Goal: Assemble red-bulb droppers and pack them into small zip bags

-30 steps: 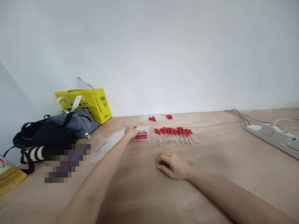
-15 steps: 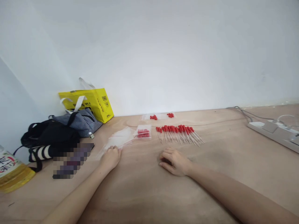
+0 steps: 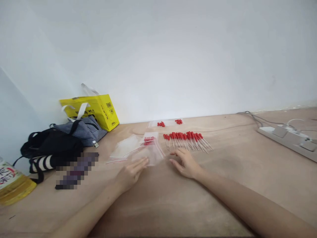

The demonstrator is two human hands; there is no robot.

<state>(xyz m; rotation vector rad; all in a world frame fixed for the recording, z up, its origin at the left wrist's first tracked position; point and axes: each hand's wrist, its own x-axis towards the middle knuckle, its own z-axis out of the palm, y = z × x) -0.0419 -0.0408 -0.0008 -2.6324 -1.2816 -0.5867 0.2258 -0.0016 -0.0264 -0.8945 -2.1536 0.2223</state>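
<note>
A clear plastic bag [image 3: 155,156] with a red line along one edge is pinched in my left hand [image 3: 132,173], its far part over a small bag of red pieces [image 3: 149,139]. To the left lies a loose pile of clear bags [image 3: 125,146]. My right hand [image 3: 185,163] rests on the table with thumb and fingers apart and nothing between them. Just beyond it several thin sticks with red tips [image 3: 187,137] lie in a row. Farther back, small red pieces [image 3: 178,122] sit in two groups on clear plastic.
At the left stand a yellow bag [image 3: 109,112], a striped pouch [image 3: 92,130], a black bag [image 3: 52,143] and a bottle of yellow liquid [image 3: 17,186]. A white power strip [image 3: 284,138] with cables lies at the right, on the wooden table [image 3: 158,208] against the wall.
My left hand has moved right from the pile, bringing a clear bag with it. My right hand has shifted slightly away from me, nearer the sticks, and its fingers are more spread.
</note>
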